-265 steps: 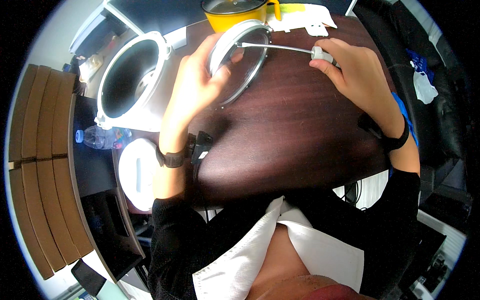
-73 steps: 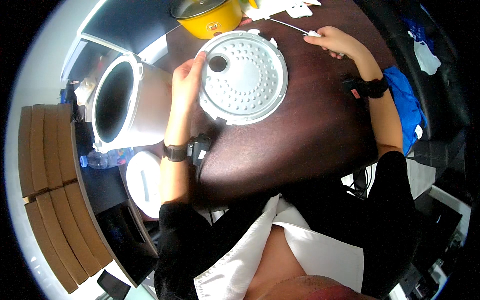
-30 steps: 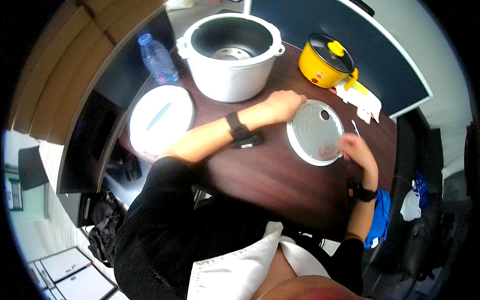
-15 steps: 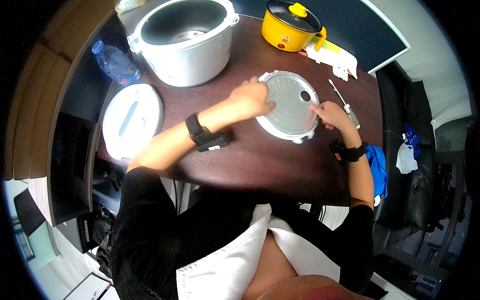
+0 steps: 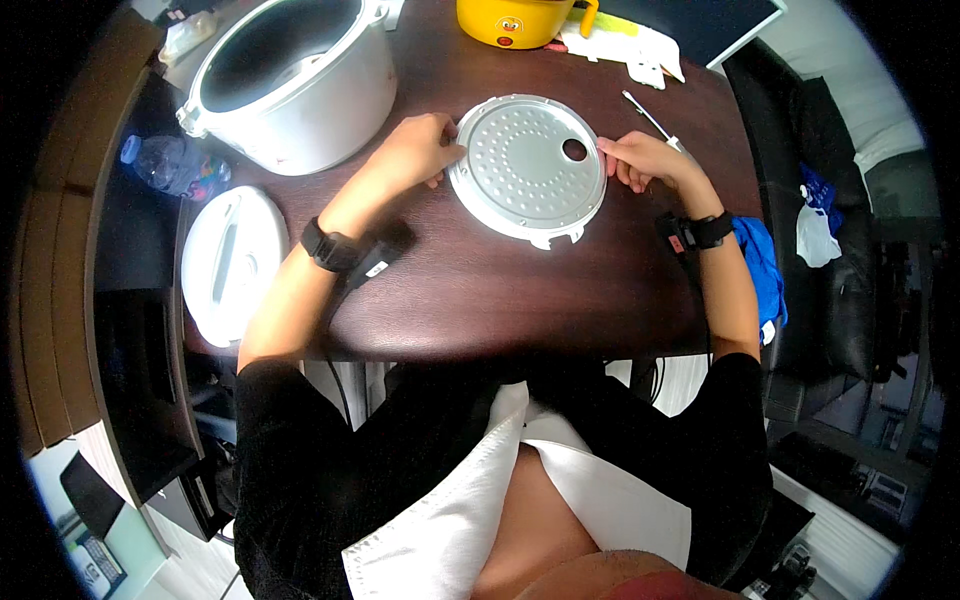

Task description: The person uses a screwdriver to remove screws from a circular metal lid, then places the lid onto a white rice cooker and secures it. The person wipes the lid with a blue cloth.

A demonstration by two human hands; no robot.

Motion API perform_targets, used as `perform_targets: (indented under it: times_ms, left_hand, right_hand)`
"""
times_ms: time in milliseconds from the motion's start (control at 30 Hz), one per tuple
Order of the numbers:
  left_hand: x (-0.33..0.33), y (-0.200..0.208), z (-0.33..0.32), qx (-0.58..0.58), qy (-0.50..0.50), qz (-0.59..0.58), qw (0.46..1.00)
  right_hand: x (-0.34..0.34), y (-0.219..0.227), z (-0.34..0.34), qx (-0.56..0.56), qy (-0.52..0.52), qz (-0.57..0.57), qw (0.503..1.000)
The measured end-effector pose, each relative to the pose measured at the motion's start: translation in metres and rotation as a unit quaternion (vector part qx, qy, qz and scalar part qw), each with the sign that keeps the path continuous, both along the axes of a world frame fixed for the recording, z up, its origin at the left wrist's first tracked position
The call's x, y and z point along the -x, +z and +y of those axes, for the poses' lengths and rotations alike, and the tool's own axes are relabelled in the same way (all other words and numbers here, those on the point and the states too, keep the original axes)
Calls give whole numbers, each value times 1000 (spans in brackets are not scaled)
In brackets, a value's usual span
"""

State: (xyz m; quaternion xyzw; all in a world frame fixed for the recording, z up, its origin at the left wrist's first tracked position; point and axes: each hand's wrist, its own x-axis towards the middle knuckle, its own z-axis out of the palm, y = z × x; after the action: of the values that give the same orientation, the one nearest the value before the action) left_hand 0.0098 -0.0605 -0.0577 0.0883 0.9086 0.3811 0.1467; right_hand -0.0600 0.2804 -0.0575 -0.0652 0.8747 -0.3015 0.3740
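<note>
A round silver inner lid (image 5: 515, 185) of a rice cooker, with a white rim, small raised dots and one dark hole, is between my hands over the table. My left hand (image 5: 415, 150) grips its left rim, fingers closed at the edge. On the opposite rim, beside the hole, my right hand (image 5: 645, 160) pinches with thumb and fingers. Whether the inner lid rests on the table or is slightly raised, I cannot tell. A thin screwdriver (image 5: 650, 115) lies just beyond my right hand, its handle partly hidden by it.
The white rice cooker body (image 5: 350, 110) stands open at the far left. Nearer are a lying plastic bottle (image 5: 180, 165) and an oval white outer lid (image 5: 262, 240). A yellow pot (image 5: 510, 22) and white papers (image 5: 630, 50) are at the back. Blue cloth (image 5: 757, 270) lies by my right forearm.
The head view has shifted, so the table's things sit higher and further left. The inner lid has turned, its rim tabs now nearer me, and both hands still hold its sides.
</note>
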Motion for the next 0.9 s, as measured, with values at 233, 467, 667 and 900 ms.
perform_targets:
  times_ms: [233, 467, 667, 900]
  left_hand:
    - [6, 2, -7, -42, -68, -50, 996]
    - [0, 3, -1, 15, -65, -9, 998]
    - [4, 1, -1, 15, -65, -8, 998]
    - [-2, 0, 0, 30, -63, 0, 998]
  right_hand:
    - [9, -4, 0, -18, 32, -9, 999]
    - [0, 0, 1, 13, 50, -6, 999]
    - [-30, 20, -17, -40, 139, 53, 988]
    - [-26, 22, -30, -101, 177, 50, 978]
